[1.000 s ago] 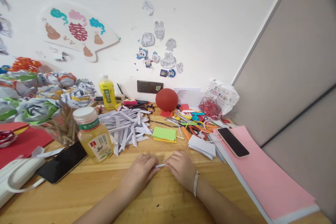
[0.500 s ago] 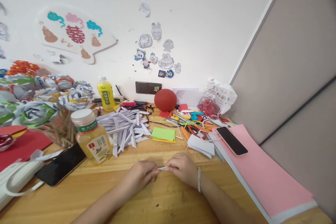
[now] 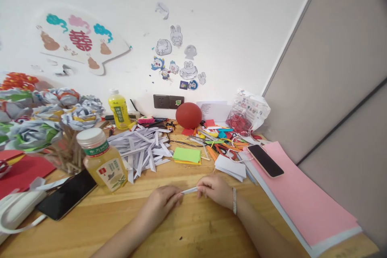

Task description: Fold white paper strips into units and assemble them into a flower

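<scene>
A narrow white paper strip (image 3: 190, 190) stretches between my two hands, low over the front of the wooden table (image 3: 169, 229). My left hand (image 3: 163, 201) pinches its left end between thumb and fingers. The other end sits in the closed fingers of my right hand (image 3: 215, 190), which has a beaded bracelet (image 3: 234, 200) at the wrist. Beyond the hands lie a heap of folded white paper strips (image 3: 143, 149), a pad of green and yellow paper slips (image 3: 186, 155) and a small stack of white paper slips (image 3: 230, 168).
On the left stand a tea bottle (image 3: 104, 163), a yellow drink bottle (image 3: 119, 109) and paper flowers (image 3: 33, 133) beside a phone (image 3: 68, 193). A red balloon (image 3: 188, 115) rests near the wall. At right, another phone (image 3: 266, 161) lies on pink paper (image 3: 305, 197).
My right hand has moved slightly right, away from my left hand, so more of the paper strip shows between them. The view has shifted a little.
</scene>
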Motion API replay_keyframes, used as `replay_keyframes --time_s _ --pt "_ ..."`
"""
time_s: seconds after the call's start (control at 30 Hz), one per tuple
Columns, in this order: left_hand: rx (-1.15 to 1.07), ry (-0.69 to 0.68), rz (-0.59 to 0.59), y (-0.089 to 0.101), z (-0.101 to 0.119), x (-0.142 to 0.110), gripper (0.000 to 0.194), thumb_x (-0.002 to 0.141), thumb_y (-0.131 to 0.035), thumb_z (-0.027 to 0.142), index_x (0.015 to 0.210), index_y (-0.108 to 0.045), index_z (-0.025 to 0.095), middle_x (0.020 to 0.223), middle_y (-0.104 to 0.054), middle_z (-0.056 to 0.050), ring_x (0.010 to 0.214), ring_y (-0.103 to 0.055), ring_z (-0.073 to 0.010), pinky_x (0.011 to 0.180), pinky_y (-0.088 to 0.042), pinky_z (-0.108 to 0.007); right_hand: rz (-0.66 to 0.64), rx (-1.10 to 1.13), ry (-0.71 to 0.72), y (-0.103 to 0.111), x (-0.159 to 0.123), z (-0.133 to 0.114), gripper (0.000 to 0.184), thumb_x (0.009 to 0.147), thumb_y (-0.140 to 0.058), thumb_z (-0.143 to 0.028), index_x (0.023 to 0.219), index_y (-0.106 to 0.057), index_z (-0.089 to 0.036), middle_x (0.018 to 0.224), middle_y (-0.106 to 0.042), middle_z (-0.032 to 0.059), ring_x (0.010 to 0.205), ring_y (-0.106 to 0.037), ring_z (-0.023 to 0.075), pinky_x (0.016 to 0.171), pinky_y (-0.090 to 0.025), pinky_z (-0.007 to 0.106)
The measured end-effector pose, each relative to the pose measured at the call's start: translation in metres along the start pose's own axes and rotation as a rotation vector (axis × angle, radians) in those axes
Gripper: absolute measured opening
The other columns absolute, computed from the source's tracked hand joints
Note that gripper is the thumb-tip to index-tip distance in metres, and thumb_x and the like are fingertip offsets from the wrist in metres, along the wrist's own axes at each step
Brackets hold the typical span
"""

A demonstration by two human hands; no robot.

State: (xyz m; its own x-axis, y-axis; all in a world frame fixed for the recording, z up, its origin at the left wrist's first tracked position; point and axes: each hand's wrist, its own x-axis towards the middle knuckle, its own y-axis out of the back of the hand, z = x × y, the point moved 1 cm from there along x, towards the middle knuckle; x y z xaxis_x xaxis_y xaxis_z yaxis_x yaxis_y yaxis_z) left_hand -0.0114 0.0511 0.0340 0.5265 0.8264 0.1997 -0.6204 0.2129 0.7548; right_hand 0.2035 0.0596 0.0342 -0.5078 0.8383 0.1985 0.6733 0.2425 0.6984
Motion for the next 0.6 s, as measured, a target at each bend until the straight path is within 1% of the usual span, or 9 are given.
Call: replay_keyframes --time_s 0.07,0.13,0.2,0.27,0.37,0.43,0.5,0.6 --pt "0.065 0.044 0.100 0.000 -0.003 -0.001 0.033 0.087 -0.038 0.036 0.061 -0.049 0.020 0.058 -0.056 0.001 0.055 -0.052 -0.0130 0.054 -0.038 -0.020 0.020 0.019 -0.005 -0.002 0.000 -0.001 0.028 0.089 -0.047 -0.028 0.070 -0.065 -0.018 0.064 -0.066 -0.0018 0.053 -0.054 0.0096 0.057 -0.041 0.020" --pt "0.104 0.028 0.151 0.001 -0.004 -0.003 0.033 0.088 -0.035 0.035 0.061 -0.046 0.020 0.057 -0.055 0.001 0.053 -0.051 -0.0129 0.053 -0.037 -0.020 0.037 0.017 -0.001 -0.004 0.001 -0.002 0.030 0.090 -0.046 -0.030 0.068 -0.064 -0.018 0.064 -0.066 -0.0015 0.055 -0.054 0.0099 0.058 -0.041 0.020" --pt "0.112 -0.013 0.135 0.001 -0.004 -0.004 0.033 0.089 -0.032 0.033 0.062 -0.045 0.021 0.057 -0.054 0.001 0.053 -0.052 -0.0126 0.052 -0.037 -0.019 0.046 0.000 0.018 -0.005 0.000 -0.003 0.032 0.090 -0.045 -0.032 0.066 -0.063 -0.018 0.060 -0.064 -0.0017 0.057 -0.055 0.0106 0.060 -0.041 0.021" --pt "0.091 -0.033 0.096 0.002 -0.002 -0.005 0.033 0.090 -0.030 0.032 0.063 -0.045 0.021 0.058 -0.055 0.001 0.054 -0.052 -0.0123 0.052 -0.037 -0.019 0.054 -0.014 0.035 -0.005 0.000 -0.002 0.031 0.090 -0.044 -0.033 0.069 -0.063 -0.018 0.056 -0.061 -0.0022 0.057 -0.055 0.0114 0.061 -0.041 0.021" --pt "0.040 -0.010 0.054 0.004 0.001 -0.005 0.033 0.090 -0.030 0.033 0.064 -0.047 0.020 0.059 -0.055 0.001 0.054 -0.053 -0.0121 0.053 -0.038 -0.019 0.087 -0.026 0.044 -0.005 -0.001 0.000 0.027 0.089 -0.045 -0.032 0.076 -0.063 -0.018 0.061 -0.062 -0.0011 0.059 -0.056 0.0121 0.059 -0.040 0.021" --pt "0.034 0.025 0.032 0.005 0.002 -0.004 0.032 0.089 -0.032 0.032 0.065 -0.049 0.020 0.059 -0.056 0.001 0.055 -0.053 -0.0124 0.053 -0.039 -0.019 0.098 -0.038 0.034 -0.008 -0.001 0.001 0.026 0.088 -0.046 -0.031 0.074 -0.063 -0.017 0.065 -0.063 -0.0002 0.060 -0.055 0.0122 0.057 -0.039 0.021" --pt "0.056 0.026 0.003 0.003 0.003 -0.004 0.031 0.089 -0.034 0.031 0.068 -0.053 0.019 0.064 -0.060 0.000 0.059 -0.056 -0.0132 0.055 -0.040 -0.020 0.074 -0.039 0.015 -0.013 0.000 0.000 0.023 0.087 -0.046 -0.027 0.074 -0.062 -0.017 0.065 -0.063 -0.0005 0.060 -0.055 0.0121 0.056 -0.039 0.020" --pt "0.149 -0.060 -0.026 -0.002 0.003 -0.005 0.033 0.091 -0.033 0.031 0.075 -0.060 0.020 0.070 -0.064 -0.002 0.065 -0.059 -0.0151 0.059 -0.041 -0.021 0.022 -0.034 0.021 -0.023 0.001 -0.006 0.019 0.086 -0.046 -0.021 0.077 -0.062 -0.018 0.069 -0.064 -0.0004 0.063 -0.057 0.0121 0.059 -0.040 0.020"
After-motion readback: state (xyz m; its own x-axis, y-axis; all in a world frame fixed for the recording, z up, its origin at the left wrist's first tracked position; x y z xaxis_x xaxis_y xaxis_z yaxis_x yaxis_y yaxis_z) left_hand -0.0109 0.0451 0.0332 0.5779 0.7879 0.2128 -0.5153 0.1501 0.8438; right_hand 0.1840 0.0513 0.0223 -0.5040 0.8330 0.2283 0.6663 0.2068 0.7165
